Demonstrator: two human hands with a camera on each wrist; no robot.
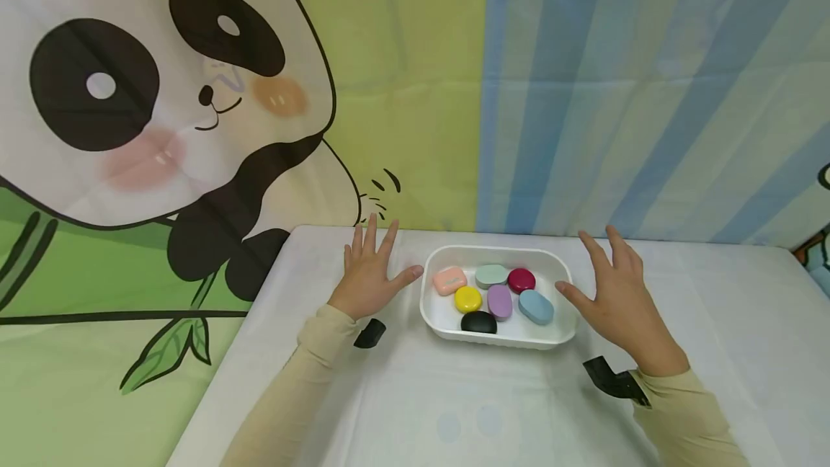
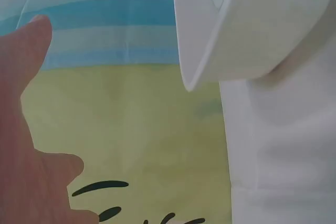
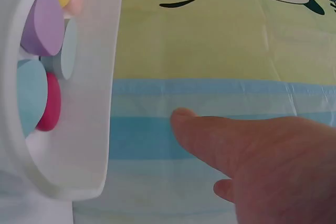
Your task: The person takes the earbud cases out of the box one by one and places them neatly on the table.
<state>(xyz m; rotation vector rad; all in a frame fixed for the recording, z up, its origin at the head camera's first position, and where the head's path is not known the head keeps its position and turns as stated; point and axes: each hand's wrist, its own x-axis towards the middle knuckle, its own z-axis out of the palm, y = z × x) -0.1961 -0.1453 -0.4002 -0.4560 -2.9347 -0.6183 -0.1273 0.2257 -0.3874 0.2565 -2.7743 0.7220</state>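
Between my two hands a white tray (image 1: 454, 330) stands on the table. In it lie several smooth pieces that look like soap bars: a pink one (image 1: 450, 281), a pale green one (image 1: 491, 276), a dark red one (image 1: 521, 280), a yellow one (image 1: 467, 300), a purple one (image 1: 500, 303), a light blue one (image 1: 536, 307) and a black one (image 1: 479, 322). My left hand (image 1: 368, 281) is spread at the tray's left side, thumb toward its rim. On the right side my right hand (image 1: 619, 301) is spread too, its thumb overlapping the rim in the head view. Both hands hold nothing.
The table (image 1: 415, 395) has a white cover. Behind it hangs a printed curtain (image 1: 415, 92) with a panda and blue stripes. A black strap (image 1: 616, 380) hangs at my right wrist, another strap (image 1: 370, 334) at my left.
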